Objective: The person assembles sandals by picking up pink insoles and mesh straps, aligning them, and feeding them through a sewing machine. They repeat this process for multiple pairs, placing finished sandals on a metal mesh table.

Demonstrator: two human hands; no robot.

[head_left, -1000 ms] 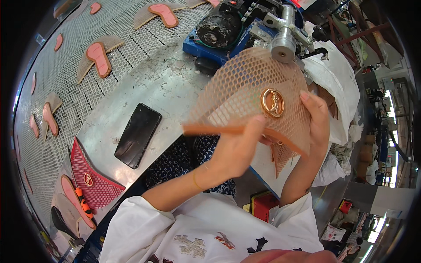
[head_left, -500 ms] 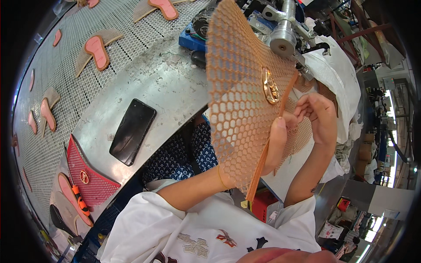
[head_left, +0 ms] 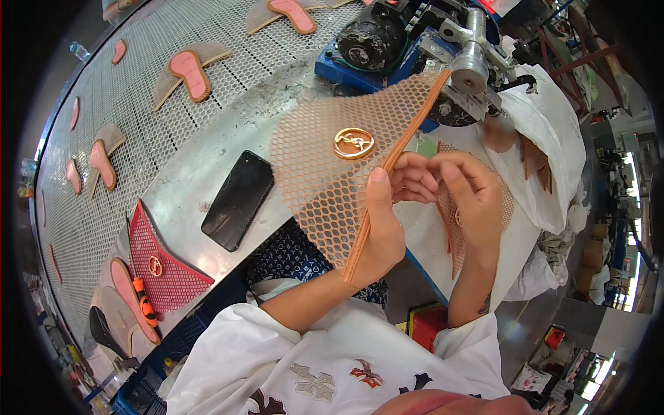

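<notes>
My left hand [head_left: 382, 238] grips a tan honeycomb-mesh shoe upper [head_left: 315, 149] along its brown bound edge, thumb on the near face. A round gold ornament [head_left: 354, 143] sits on the mesh. Beside that edge, my right hand [head_left: 474, 200] is curled, its fingers close to the left hand's. Whatever its fingertips may pinch is too small or hidden to make out. Beyond and below the right hand, another tan mesh piece [head_left: 499, 207] lies on a white surface, partly covered by that hand.
A machine with a metal cylinder [head_left: 470, 72] stands just beyond the upper. On the metal table lie a black phone [head_left: 238, 200], a red mesh upper [head_left: 166, 266] and an orange-black tool [head_left: 144, 302]. Pink insoles [head_left: 190, 75] rest on the perforated surface at left. A white sack [head_left: 546, 159] is at right.
The tan upper has swung left and tilted down, so its ornament now faces me more squarely. Both hands have shifted left with it, and the view has moved slightly.
</notes>
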